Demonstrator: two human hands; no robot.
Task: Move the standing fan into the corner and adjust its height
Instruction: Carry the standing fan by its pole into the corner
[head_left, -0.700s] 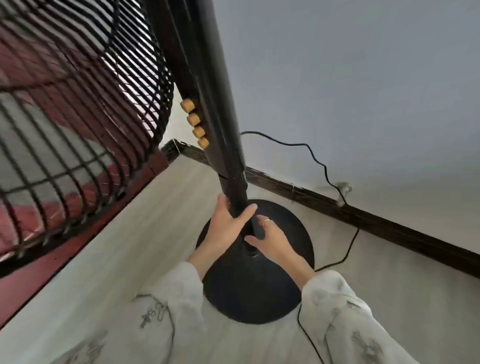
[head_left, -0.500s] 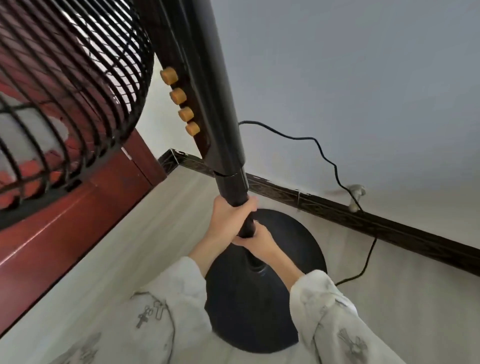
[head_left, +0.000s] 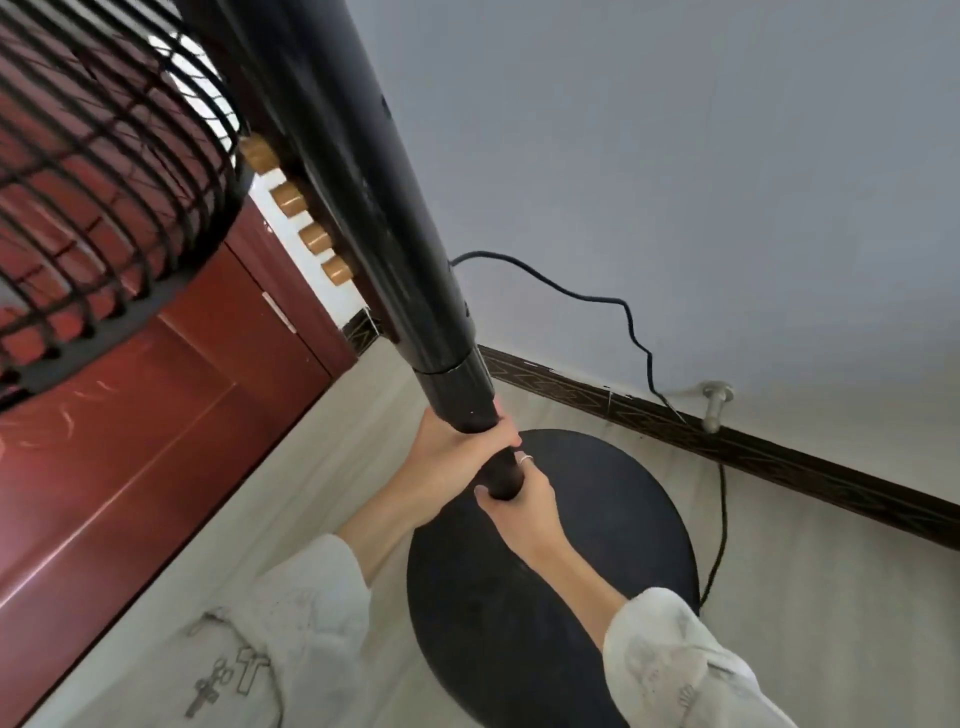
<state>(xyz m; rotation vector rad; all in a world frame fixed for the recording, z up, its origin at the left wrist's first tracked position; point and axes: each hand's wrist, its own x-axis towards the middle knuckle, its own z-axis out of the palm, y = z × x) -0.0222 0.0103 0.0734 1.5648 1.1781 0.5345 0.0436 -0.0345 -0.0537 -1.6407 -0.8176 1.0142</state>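
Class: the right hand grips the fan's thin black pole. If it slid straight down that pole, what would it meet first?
The right hand would most likely reach the round black fan base; nothing else shows on the pole below it, though its lowest stretch is hidden.

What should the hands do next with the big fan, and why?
Probably loosen the collar gripped by the right hand, while the left hand steadies the pole just above. The fan's base already sits near the wall corner, so height adjustment seems left.

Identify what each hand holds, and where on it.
Both grip the fan pole: left hand just under the thick sleeve, right hand directly below it.
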